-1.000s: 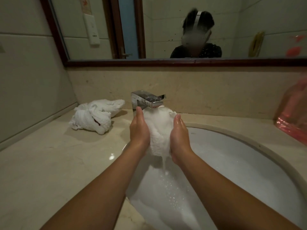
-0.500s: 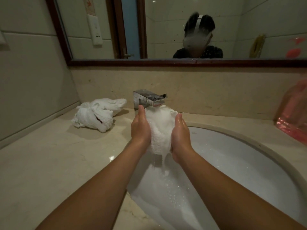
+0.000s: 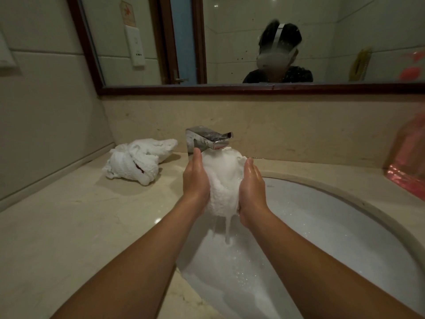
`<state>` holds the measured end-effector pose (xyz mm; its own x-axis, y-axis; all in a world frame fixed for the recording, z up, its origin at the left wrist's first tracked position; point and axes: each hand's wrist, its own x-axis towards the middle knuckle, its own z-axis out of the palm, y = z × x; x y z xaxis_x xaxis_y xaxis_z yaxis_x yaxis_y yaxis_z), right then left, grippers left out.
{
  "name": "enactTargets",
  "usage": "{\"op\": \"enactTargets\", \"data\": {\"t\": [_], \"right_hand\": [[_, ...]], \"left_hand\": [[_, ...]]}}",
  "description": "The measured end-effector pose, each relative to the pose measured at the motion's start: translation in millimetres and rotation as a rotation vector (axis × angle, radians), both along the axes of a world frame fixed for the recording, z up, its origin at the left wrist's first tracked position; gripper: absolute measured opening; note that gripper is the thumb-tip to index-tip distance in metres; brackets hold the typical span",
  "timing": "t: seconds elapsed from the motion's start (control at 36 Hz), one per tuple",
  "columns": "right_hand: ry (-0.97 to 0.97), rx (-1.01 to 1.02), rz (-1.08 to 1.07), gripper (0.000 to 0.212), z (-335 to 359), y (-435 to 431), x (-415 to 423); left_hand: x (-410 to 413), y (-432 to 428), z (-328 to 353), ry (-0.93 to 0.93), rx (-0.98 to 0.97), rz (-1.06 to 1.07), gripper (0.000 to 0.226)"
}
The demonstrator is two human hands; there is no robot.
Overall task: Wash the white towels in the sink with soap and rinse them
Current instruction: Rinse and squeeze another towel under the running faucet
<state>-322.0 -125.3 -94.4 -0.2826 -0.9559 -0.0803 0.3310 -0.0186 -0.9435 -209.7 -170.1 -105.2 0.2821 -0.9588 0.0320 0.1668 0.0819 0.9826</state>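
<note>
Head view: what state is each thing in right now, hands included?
Towel in hands: wet, bunched, under the spout, dripping into the sink.
Left hand: pressed flat against the towel's left side.
Right hand: pressed flat against its right side.
Faucet: running.
Sink: wet.
Second towel: crumpled on the counter, untouched.

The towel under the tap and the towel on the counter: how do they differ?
The towel under the tap is pressed between the left hand and right hand over the sink, streaming water; the towel on the counter lies untouched left of the faucet. The held one is bunched upright, the other sprawls in twisted folds. Both are white terry.
</note>
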Motion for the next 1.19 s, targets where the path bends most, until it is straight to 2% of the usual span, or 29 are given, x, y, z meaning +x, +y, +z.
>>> {"op": "enactTargets", "data": {"t": [0.06, 0.17, 0.33, 0.39, 0.44, 0.67, 0.94, 1.06, 1.19], "right_hand": [[-0.007, -0.001, -0.001, 0.089, -2, -1, -1], [0.004, -0.005, 0.014, 0.068, -1, -1, -2], [-0.004, -0.008, 0.031, 0.080, -2, -2, -3], [-0.028, -0.007, 0.030, 0.097, -5, -4, -3], [-0.047, -0.014, 0.032, 0.105, -9, -9, -4], [-0.070, 0.005, 0.051, 0.098, -8, -7, -5], [-0.081, 0.002, 0.052, 0.098, -8, -9, -5], [-0.085, 0.008, 0.059, 0.100, -10, -11, -6], [-0.074, 0.009, 0.047, 0.094, -15, -15, -7]], "left_hand": [[1, -2, -2, -0.001, -0.004, -0.006, 0.100], [2, -5, -5, 0.004, -0.010, -0.007, 0.108], [4, -11, -9, 0.007, -0.006, -0.022, 0.118], [5, -12, -10, 0.011, 0.005, -0.025, 0.118], [4, -12, -9, 0.020, 0.015, -0.029, 0.119], [3, -5, -4, 0.028, 0.025, -0.043, 0.124], [2, 1, 2, 0.037, 0.024, -0.043, 0.121], [1, 3, 3, 0.036, 0.025, -0.044, 0.105], [1, 4, 4, 0.023, 0.034, -0.032, 0.102]]}}
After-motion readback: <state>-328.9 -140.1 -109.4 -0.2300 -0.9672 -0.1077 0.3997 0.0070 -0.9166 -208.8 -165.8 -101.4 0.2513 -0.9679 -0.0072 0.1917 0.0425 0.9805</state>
